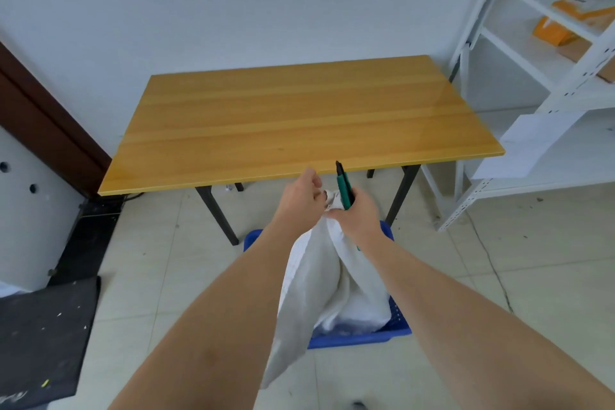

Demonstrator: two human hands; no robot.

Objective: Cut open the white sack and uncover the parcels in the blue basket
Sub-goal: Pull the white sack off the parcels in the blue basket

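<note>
Two hands before wooden table (299,116): left (299,198) pinches white sack (316,276), right (357,215) grips green cutter (342,183)

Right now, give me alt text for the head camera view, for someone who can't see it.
A person's right hand grips a green-handled cutter, tip up, against the gathered neck of a white sack, while the left hand meets the sack's tip. The sack stands in a blue basket on the floor before a wooden table.
</note>
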